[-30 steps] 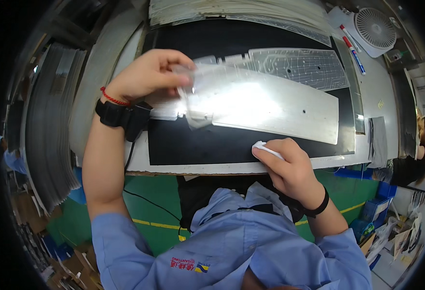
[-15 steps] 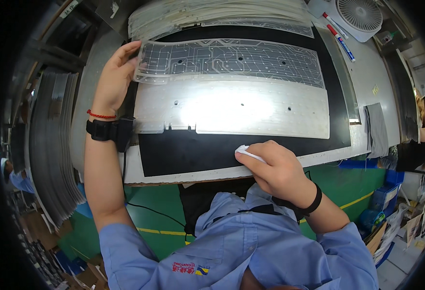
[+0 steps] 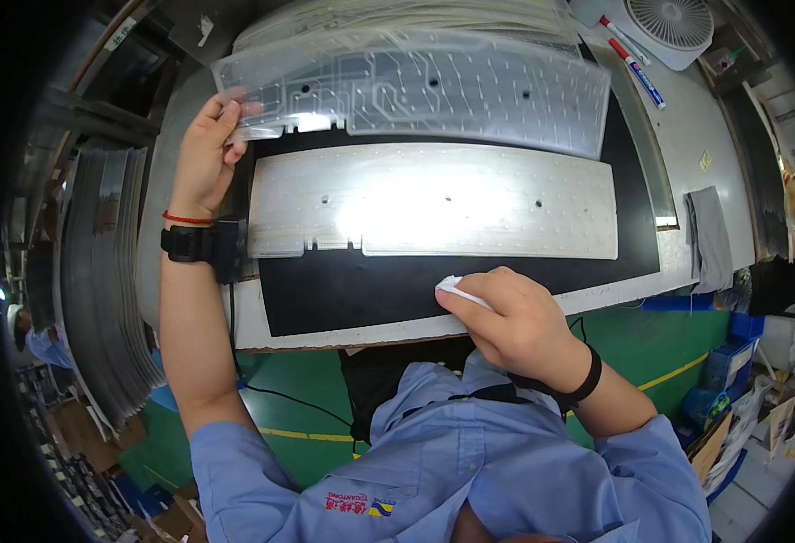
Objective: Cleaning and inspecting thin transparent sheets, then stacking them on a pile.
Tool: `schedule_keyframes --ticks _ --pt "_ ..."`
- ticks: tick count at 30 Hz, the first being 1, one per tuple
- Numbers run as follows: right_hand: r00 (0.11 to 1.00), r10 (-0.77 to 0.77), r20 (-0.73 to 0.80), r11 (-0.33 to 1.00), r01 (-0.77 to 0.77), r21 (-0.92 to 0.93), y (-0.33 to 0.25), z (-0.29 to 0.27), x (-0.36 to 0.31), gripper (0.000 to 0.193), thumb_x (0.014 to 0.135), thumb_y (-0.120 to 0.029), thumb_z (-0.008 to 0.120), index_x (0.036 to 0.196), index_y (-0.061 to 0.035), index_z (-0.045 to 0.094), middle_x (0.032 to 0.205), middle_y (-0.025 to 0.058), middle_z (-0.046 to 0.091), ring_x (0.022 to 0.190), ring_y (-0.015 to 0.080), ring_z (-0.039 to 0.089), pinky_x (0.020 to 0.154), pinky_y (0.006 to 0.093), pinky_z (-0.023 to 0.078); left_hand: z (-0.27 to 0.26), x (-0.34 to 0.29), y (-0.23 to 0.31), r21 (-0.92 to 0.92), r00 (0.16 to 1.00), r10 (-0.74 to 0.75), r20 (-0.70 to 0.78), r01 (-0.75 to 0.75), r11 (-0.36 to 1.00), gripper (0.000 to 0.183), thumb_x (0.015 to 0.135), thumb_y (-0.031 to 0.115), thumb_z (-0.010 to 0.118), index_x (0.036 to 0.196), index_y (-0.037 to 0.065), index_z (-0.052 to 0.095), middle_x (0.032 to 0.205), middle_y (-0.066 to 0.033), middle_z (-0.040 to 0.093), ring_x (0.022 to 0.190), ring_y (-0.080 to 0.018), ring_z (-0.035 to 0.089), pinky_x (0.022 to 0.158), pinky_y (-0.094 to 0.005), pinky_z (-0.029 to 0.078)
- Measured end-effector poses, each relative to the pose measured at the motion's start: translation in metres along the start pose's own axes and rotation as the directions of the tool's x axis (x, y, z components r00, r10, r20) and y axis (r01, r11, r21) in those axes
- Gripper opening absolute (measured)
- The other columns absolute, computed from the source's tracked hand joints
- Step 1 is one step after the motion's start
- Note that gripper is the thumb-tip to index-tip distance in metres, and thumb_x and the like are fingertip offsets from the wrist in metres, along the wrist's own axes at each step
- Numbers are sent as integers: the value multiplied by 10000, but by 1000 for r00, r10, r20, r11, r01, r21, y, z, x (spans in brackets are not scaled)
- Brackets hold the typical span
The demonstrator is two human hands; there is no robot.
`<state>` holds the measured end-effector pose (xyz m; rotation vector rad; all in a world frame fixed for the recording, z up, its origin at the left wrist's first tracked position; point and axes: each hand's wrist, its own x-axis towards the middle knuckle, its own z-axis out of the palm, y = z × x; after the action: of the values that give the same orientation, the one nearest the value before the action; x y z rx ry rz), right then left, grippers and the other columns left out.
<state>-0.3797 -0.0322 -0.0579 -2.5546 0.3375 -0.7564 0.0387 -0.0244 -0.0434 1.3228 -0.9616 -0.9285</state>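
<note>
Lettering [image 3: 345, 505], red, marks blue shirt [image 3: 528, 452]. Translucent sheet [image 3: 470, 95], pale-traced: left hand [image 3: 207, 149] pinches its end; right hand [image 3: 519, 317] grips white wad [image 3: 451, 283].

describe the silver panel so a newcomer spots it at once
Find the black mat on the white bench. On it, between the clear sheet in the left hand and the right hand, lies a silver panel. Unlike that patterned sheet, it looks opaque and glares brightly.
</note>
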Motion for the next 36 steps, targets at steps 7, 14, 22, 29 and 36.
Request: schedule_keyframes --ticks 7,14,22,29,36 --pt "1000 -10 3 1000 10 7 1 0 0 364 715 -28 635 1077 10 644 1002 116 635 783 247 608 681 337 511 23 -1 18 -128 966 54 -252 -88 988 455 1004 148 524 1411 -10 396 1318 -145 536 989 -122 601 761 -167 480" --pt "1000 -8 18 1000 8 19 2 -2 1 366 712 -30 636 1076 10 640 1006 118 637 793 248 613 691 339 515 16 -12 15 312 993 -115 -19 115 943 545 1001 247 547 1444 4 342 1353 -118 525 1020 -112 583 846 -227 476" --pt "998 3 69 1000 -5 25 4 -1 0 387 719 -44 637 1104 1 627 1038 112 633 833 241 617 718 333 517 32 -1 5 292 954 -169 -249 241 926 485 974 287 592 1345 2 465 1085 -31 627 830 -62 559 682 -191 433" --pt "997 23 76 999 -27 44 4 -1 2 357 750 -56 634 1105 -25 641 1032 94 636 796 229 609 681 320 502 20 12 2 98 997 -62 -45 67 993 165 988 235 563 994 71 584 832 13 603 674 -38 522 567 -175 385" --pt "999 30 23 997 -31 64 4 2 2 403 697 -24 650 1101 -34 659 998 97 648 730 240 605 630 325 499 27 18 10 -98 971 212 -112 -223 970 497 1028 214 475 1450 -3 327 1336 -146 534 1229 -221 543 946 -270 483"
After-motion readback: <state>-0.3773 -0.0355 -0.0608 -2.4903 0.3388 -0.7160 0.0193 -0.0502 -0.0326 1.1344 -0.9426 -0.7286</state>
